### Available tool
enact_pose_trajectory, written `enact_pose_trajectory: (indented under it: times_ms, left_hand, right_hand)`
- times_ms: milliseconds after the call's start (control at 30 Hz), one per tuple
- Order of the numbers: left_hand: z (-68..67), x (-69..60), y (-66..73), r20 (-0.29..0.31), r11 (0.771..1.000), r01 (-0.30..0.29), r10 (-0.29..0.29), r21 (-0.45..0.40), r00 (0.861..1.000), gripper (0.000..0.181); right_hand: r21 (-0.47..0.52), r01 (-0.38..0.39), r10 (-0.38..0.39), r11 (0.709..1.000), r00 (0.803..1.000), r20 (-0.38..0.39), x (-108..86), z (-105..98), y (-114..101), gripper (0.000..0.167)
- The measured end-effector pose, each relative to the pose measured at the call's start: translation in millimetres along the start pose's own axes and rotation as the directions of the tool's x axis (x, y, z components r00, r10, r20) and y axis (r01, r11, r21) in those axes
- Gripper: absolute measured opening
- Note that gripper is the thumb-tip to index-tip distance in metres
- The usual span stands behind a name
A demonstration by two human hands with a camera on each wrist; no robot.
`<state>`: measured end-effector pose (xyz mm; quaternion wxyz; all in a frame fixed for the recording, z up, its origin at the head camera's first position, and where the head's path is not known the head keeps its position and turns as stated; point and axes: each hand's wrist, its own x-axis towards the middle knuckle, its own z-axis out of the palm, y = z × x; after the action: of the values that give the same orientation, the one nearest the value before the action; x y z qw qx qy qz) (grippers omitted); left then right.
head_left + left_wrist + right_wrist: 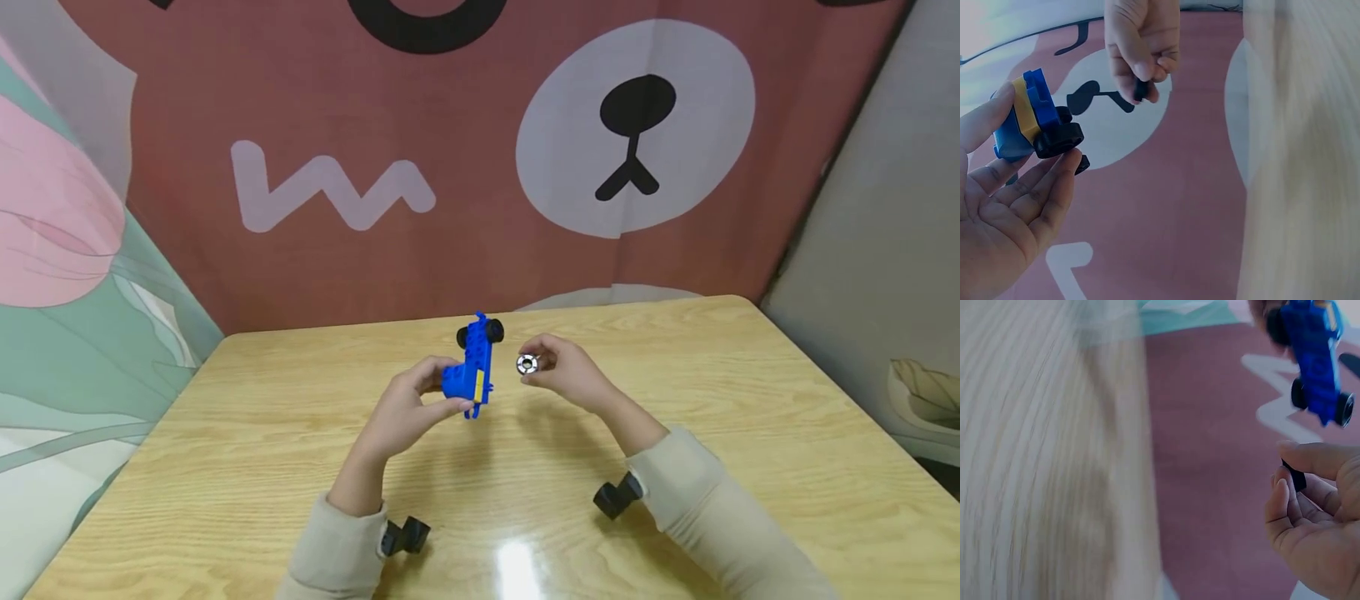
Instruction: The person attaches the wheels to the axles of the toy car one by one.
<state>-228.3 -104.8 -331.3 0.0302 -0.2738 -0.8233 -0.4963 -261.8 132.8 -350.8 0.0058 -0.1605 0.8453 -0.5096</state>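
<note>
My left hand point(408, 404) grips a blue toy car point(474, 358) above the table, with fingers at its cab and thumb near its lower end. The car stands tilted, nearly on end, its studded side showing in the head view. A yellow brick point(1024, 111) and black wheels point(1060, 140) show on it in the left wrist view. To the right of the car, apart from it, my right hand point(566, 371) pinches a small wheel point(527, 364) between thumb and fingers. That wheel has a silvery-white hub face and looks black from the side in the right wrist view.
A light wood table point(247, 467) lies below both hands. Behind it hangs a brown cloth point(450, 267) printed with a bear face. Black wrist cameras point(405, 536) stick out from the beige sleeves point(337, 550). A grey surface point(862, 250) stands at the right.
</note>
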Motion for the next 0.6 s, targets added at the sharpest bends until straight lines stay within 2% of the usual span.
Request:
enact_pose_trajectory:
  times_ms: [200, 400, 600]
  left_hand:
    - [-3.1, -2.4, 9.7, -0.006, 0.999, -0.038, 0.038, 0.001, 0.999, 0.039]
    - [-6.3, -6.7, 20.5, -0.022, 0.994, -0.113, 0.113, 0.004, 0.993, 0.039]
    - [-7.0, -8.4, 30.3, -0.023, 0.986, -0.167, 0.167, -0.011, 0.986, 0.041]
  right_hand:
    - [0.028, 0.055, -0.055, 0.998, 0.998, -0.004, -16.3, 1.6, -19.6, 0.031]
    - [0.101, 0.116, -0.117, 0.988, 0.993, 0.005, -32.3, 2.6, -36.7, 0.032]
    - [0.159, 0.23, -0.229, 0.96, 0.973, -0.024, -49.0, 1.1, -50.9, 0.033]
